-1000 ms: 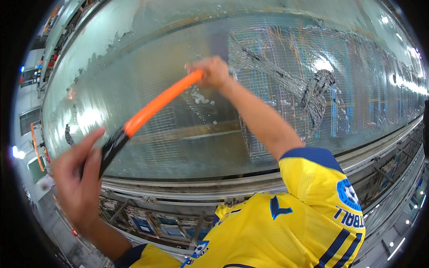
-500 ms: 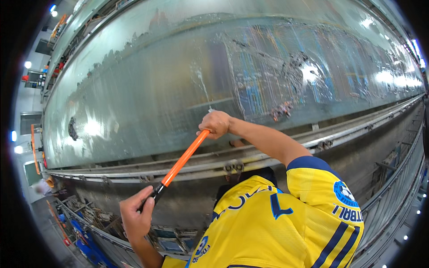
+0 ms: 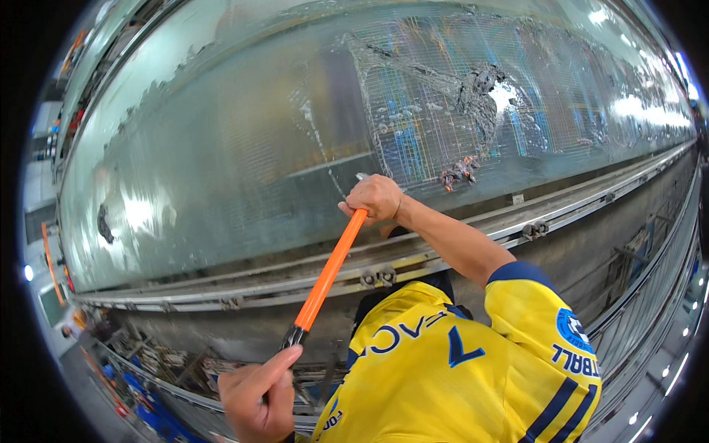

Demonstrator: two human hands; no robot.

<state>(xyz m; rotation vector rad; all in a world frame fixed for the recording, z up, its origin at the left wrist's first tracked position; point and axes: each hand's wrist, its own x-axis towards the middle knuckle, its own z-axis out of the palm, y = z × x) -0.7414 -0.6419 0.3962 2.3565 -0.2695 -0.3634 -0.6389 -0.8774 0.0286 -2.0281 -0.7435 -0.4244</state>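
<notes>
An orange pole (image 3: 330,269) with a black end piece (image 3: 294,337) slants from the wet sheet down to the lower left. My right hand (image 3: 374,198) wraps around its upper part. Just beyond that fist a small pale grey tip (image 3: 362,177) shows, and the rest of the tool's head is hidden. Down at the black end is my left hand (image 3: 258,399), its fingers curled and the index lying along the piece. Under the right hand spreads a large, greenish glassy sheet (image 3: 221,199), wet and streaked, with a line of white foam (image 3: 316,136) near the pole's tip.
A metal rail (image 3: 266,298) with paired rollers (image 3: 379,277) runs along the sheet's near edge. To the right, a patterned area (image 3: 421,133) carries dark wrinkled film (image 3: 484,92) and a crumpled clump (image 3: 459,173). Another dark scrap (image 3: 105,224) lies at left. Railings (image 3: 642,273) stand at right.
Both hands and the pole have shifted slightly right in view, with the left hand lower. The whole scene has tilted a little; the grip of the right hand looks the same.
</notes>
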